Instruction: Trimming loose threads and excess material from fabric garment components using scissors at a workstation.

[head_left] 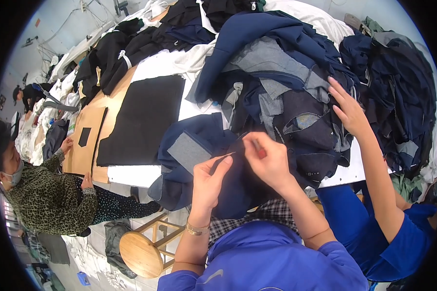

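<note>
Head view: the left hand (210,175) has thumb and forefinger closed on the edge of a dark navy garment piece (228,189) that hangs off the near edge of the table (131,175). The right hand (268,157) is curled shut around a small red tool (260,153), its fingertips pressed onto the same cloth. Beside them, a co-worker's hand (347,109) rests spread on the pile of dark garments (296,92).

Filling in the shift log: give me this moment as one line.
left hand: pinching dark navy garment | right hand: holding small red tool at the cloth | co-worker's hand: on clothes pile
</note>
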`<state>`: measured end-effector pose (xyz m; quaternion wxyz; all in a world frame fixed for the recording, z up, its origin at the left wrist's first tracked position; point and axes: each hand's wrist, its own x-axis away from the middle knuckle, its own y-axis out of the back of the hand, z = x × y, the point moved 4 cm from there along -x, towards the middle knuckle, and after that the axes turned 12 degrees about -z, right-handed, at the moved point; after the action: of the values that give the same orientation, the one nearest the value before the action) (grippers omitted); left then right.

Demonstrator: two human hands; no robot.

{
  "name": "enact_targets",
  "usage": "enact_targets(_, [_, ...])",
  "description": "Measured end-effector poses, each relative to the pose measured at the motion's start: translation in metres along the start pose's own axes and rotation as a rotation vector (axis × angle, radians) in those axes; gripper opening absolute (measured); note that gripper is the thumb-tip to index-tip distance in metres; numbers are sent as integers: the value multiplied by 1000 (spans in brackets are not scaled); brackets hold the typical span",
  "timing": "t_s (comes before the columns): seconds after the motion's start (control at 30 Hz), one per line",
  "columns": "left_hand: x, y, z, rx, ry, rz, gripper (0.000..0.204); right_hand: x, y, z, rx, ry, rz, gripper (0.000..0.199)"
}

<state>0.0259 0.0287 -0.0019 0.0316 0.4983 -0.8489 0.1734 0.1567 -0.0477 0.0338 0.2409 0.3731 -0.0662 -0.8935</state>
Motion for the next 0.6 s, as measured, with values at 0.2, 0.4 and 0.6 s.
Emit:
enact_targets(0.2, [-2,0,-1,86,59,16,19,7,-5,-7,-332,-259,118,14])
enact_targets(0.4, [-1,-2,-2,68,39,46,19,4,-9,-15,-321,-327,83,11])
enact_targets(0.6, [-3,2,-2,93,67,31,20,-2,9,-16,-403,-433,-10,21])
